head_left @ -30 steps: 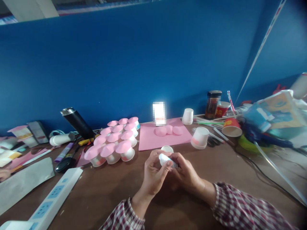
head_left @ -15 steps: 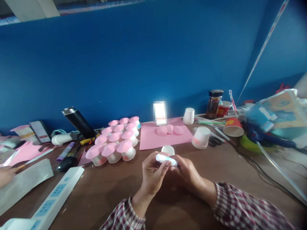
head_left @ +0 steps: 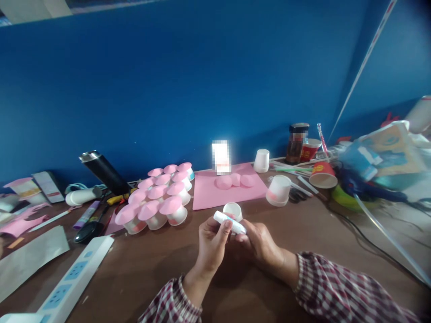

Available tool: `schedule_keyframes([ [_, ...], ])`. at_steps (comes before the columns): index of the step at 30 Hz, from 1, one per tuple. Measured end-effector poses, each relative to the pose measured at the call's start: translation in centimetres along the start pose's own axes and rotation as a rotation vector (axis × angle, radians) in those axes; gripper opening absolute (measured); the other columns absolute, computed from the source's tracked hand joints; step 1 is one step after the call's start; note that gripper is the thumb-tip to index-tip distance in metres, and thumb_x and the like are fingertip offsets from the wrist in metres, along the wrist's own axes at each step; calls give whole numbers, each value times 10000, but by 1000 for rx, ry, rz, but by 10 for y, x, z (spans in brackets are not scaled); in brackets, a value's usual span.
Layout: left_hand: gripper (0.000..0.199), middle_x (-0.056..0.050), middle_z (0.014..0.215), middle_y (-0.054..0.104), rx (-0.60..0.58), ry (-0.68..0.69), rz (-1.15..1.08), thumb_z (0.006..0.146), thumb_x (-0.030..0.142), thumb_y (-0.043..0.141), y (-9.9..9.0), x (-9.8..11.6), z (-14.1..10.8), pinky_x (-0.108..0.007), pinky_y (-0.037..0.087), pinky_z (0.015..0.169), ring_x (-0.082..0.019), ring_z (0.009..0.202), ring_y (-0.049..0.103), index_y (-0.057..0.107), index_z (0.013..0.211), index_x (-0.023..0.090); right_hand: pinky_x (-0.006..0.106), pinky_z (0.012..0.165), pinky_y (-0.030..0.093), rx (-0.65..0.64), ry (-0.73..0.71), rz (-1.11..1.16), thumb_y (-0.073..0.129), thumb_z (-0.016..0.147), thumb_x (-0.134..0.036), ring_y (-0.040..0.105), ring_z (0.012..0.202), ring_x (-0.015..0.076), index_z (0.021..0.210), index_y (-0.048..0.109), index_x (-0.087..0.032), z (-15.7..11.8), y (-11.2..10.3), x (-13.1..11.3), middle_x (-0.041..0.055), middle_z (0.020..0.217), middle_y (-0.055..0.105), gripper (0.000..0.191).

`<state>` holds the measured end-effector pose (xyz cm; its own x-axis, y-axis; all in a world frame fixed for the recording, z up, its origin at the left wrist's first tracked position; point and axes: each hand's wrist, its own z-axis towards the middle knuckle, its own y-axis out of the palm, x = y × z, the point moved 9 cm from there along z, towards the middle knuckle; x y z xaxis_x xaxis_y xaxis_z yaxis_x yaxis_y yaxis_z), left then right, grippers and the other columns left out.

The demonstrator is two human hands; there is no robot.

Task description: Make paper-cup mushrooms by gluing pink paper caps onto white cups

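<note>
A white glue stick (head_left: 230,221) lies slantwise between my two hands, above the brown table. My left hand (head_left: 213,244) is closed round its upper-left end, with the thumb pressed along the side. At the lower-right end, the fingers of my right hand (head_left: 264,244) are closed on it. Just behind the stick stands a white paper cup (head_left: 233,209), partly covered by my hands. Beyond it, small pink paper cones (head_left: 224,181) rest on a pink sheet (head_left: 208,195).
Several white cups topped with pink paper cones (head_left: 170,205) stand in rows at left. A power strip (head_left: 72,280) lies front left, near a black flask (head_left: 104,172). Upturned white cups (head_left: 279,190), a dark jar (head_left: 298,146) and a blue glue gun (head_left: 370,190) are at right.
The view has shifted slightly, moving the scene left. The glue stick tilts a little differently, still in both hands. Another person's hand at the left edge has mostly left the view.
</note>
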<state>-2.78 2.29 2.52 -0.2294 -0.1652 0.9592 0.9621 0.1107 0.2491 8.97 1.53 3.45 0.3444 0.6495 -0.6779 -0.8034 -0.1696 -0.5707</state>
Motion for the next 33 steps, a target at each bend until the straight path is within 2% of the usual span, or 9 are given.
schedule_keyframes([
  [5, 354, -13, 565, 615, -4, -3, -60, 674, 470, 769, 2, -3, -2, -180, 405, 480, -75, 492, 496, 733, 766, 130, 259, 524, 373, 1, 27, -33, 253, 972, -519, 507, 522, 146, 893, 549, -136, 0, 2, 4, 66, 649, 616, 490],
  [9, 327, -42, 654, 670, -38, 3, -35, 724, 449, 738, 2, -7, -3, -200, 458, 559, -107, 587, 570, 732, 803, 132, 263, 551, 409, -16, 61, 16, 280, 968, -495, 557, 550, 159, 969, 571, -122, -1, 3, 5, 77, 686, 648, 474],
  [13, 315, -53, 691, 681, -63, 5, -10, 755, 435, 716, 2, -11, -4, -214, 473, 600, -119, 622, 591, 728, 818, 127, 273, 573, 434, -39, 68, 84, 289, 968, -490, 587, 582, 173, 1133, 560, -115, -1, 4, 2, 80, 725, 669, 492],
  [17, 305, -46, 688, 672, -70, -5, -28, 762, 425, 712, 4, -12, -5, -216, 473, 595, -113, 605, 581, 720, 817, 125, 268, 553, 428, -68, 82, 133, 274, 968, -513, 558, 547, 161, 1183, 556, -109, -1, 6, 2, 62, 683, 651, 538],
  [20, 297, -36, 681, 663, -68, 12, -33, 758, 421, 717, 5, -9, -6, -212, 472, 603, -109, 609, 576, 718, 808, 128, 278, 590, 449, -71, 83, 144, 275, 971, -508, 587, 594, 173, 1224, 542, -115, -1, 7, 2, 78, 745, 675, 539],
  [24, 294, -37, 688, 671, -70, 19, -12, 760, 425, 712, 6, -6, -6, -220, 476, 620, -119, 627, 584, 718, 799, 133, 293, 605, 459, -65, 86, 147, 276, 971, -503, 606, 615, 192, 1218, 544, -93, -2, 7, 2, 98, 758, 683, 549],
  [28, 308, -42, 679, 680, -70, 10, -4, 754, 441, 710, 7, -5, -6, -228, 475, 619, -128, 622, 586, 716, 786, 134, 283, 587, 457, -73, 81, 160, 269, 976, -502, 595, 596, 186, 1206, 551, -93, -1, 8, 1, 73, 700, 658, 548],
  [33, 330, -51, 679, 680, -71, -15, -27, 760, 455, 701, 7, -9, -5, -226, 463, 607, -124, 612, 575, 716, 792, 127, 289, 596, 462, -63, 75, 122, 274, 972, -503, 591, 603, 185, 1196, 552, -101, -1, 6, 2, 77, 721, 657, 538],
])
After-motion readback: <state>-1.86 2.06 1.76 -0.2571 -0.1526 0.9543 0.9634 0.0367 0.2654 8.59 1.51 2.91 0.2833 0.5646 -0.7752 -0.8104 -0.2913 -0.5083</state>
